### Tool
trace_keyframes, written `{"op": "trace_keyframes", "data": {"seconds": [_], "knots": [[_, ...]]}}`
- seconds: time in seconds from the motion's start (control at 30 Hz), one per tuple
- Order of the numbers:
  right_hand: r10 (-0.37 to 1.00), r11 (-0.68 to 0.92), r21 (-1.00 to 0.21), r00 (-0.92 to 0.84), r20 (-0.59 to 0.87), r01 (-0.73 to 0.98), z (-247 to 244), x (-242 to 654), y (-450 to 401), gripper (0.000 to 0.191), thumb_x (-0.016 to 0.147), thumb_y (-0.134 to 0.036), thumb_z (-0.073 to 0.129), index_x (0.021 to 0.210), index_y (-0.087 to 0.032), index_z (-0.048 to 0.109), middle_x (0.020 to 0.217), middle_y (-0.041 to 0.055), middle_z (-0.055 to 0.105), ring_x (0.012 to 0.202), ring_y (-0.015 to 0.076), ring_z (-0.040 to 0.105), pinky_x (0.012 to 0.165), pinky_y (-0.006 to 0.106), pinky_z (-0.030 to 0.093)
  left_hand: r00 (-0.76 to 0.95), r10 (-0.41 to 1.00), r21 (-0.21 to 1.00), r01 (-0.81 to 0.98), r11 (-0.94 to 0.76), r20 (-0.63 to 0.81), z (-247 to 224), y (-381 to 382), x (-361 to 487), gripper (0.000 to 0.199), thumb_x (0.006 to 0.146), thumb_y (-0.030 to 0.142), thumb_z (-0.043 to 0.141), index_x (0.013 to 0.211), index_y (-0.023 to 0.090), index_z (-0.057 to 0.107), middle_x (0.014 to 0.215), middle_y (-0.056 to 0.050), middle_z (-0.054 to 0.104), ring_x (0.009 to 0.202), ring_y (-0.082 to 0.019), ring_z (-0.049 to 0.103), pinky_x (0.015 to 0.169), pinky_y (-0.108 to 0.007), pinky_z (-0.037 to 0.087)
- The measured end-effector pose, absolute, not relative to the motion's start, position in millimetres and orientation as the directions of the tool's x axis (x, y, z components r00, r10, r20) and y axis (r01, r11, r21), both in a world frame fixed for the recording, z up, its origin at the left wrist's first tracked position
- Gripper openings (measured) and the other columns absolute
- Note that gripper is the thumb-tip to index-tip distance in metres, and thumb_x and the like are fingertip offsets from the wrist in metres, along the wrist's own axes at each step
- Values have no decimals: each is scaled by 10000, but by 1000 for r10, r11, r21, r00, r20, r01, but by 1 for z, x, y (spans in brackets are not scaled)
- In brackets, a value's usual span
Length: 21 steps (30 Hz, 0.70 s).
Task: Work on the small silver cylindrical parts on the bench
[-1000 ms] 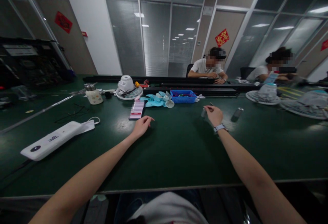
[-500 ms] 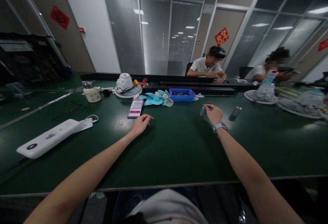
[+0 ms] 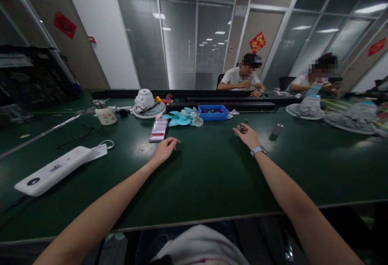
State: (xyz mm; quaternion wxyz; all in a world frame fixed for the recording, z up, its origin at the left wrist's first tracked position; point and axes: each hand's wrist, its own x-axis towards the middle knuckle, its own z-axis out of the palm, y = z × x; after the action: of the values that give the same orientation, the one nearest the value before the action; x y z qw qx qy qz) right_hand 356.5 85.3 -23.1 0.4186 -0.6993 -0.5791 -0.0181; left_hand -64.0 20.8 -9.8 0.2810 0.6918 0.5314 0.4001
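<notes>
My right hand (image 3: 249, 137) has its thumb and fingers around a small silvery metal cylinder (image 3: 241, 127), whose round top shows between them. The cylinder's lower part is hidden by the fingers. A short thin piece (image 3: 247, 121), too small to name, lies just beyond the fingertips. To the right of this hand a second metal cylinder (image 3: 277, 131) stands upright. My left hand (image 3: 165, 148) rests on the green table (image 3: 200, 176), index finger stretched out and the others loosely bent, holding nothing. It is nearest to a phone (image 3: 158, 131) with a lit screen.
Blue fan blades (image 3: 183, 117) and a blue bin (image 3: 214, 112) lie ahead. A white fan part (image 3: 145, 102) and a jar (image 3: 104, 112) are farther left, beyond a long white device (image 3: 57, 170). More fan parts (image 3: 306, 108) stand right. Two people sit across the table.
My right hand has let go of the short thin piece, which now lies on the table, and has closed around the metal cylinder beside it. My left hand has stayed in place.
</notes>
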Motion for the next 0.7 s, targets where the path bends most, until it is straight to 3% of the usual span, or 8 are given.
{"op": "trace_keyframes", "data": {"seconds": [0.17, 0.3, 0.43, 0.53, 0.7], "knots": [[827, -15, -600, 347, 442, 800, -30, 360, 89, 451, 737, -535, 692, 983, -158, 716, 884, 103, 737, 805, 235, 680, 721, 319, 502, 123, 960, 826, 488, -280, 252, -11, 22, -65, 381, 865, 455, 445, 934, 171, 690, 641, 10, 559, 588, -149, 529, 571, -257, 386], [848, 125, -680, 278, 452, 722, -20, 322, 74, 416, 740, -513, 699, 970, -166, 704, 861, 89, 735, 767, 216, 682, 713, 312, 518, 118, 960, 830, 484, -279, 254, -10, 21, -64, 390, 868, 477, 464, 955, 173, 692, 641, 13, 564, 604, -152, 540, 587, -259, 395], [905, 381, -746, -56, 422, 546, -5, 245, 35, 415, 747, -495, 712, 1003, -168, 694, 935, 80, 729, 808, 199, 675, 748, 313, 525, 149, 951, 855, 416, -309, 272, -6, 15, -59, 435, 838, 538, 547, 1015, 162, 676, 677, 6, 593, 639, -152, 555, 600, -258, 407], [860, 505, -746, -325, 393, 434, 2, 195, 0, 405, 756, -466, 723, 1041, -179, 688, 983, 60, 719, 851, 185, 660, 783, 313, 513, 226, 920, 850, 360, -384, 320, -2, 5, -51, 457, 816, 540, 606, 1093, 183, 671, 717, 7, 598, 655, -140, 537, 597, -248, 395], [812, 548, -736, -465, 353, 397, 1, 168, -31, 402, 760, -450, 732, 1051, -179, 675, 950, 39, 705, 830, 177, 636, 738, 302, 488, 352, 852, 784, 361, -505, 387, 3, -12, -39, 399, 834, 507, 619, 1082, 212, 722, 824, -25, 627, 697, -139, 522, 621, -253, 389]]}}
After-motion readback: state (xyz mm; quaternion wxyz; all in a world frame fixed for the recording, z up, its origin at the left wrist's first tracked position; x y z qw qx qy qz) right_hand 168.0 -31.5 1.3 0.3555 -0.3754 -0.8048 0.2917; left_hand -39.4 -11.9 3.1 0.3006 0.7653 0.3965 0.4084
